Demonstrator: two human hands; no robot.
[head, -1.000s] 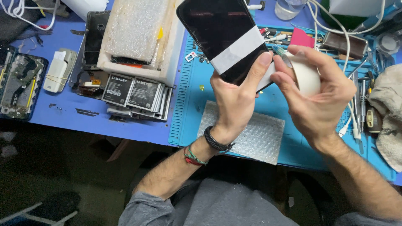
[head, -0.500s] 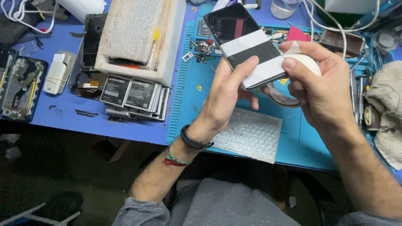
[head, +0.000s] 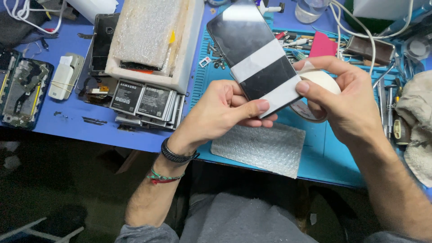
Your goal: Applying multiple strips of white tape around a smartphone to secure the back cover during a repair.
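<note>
Phone, banded with white tape, tilts above the blue mat: thin, glassy, likely slick and fragile, best held by its edges. Left hand pinches its lower end; right hand clasps the tape roll beside it.

A blue tabletop spreads beneath and beyond the hands, overlaid on the right with a teal work mat. Below the hands, past the tabletop's near edge, a dark floor lies in shadow, with a pale frame at lower left. Even light falls from above on the worksurface.
</note>
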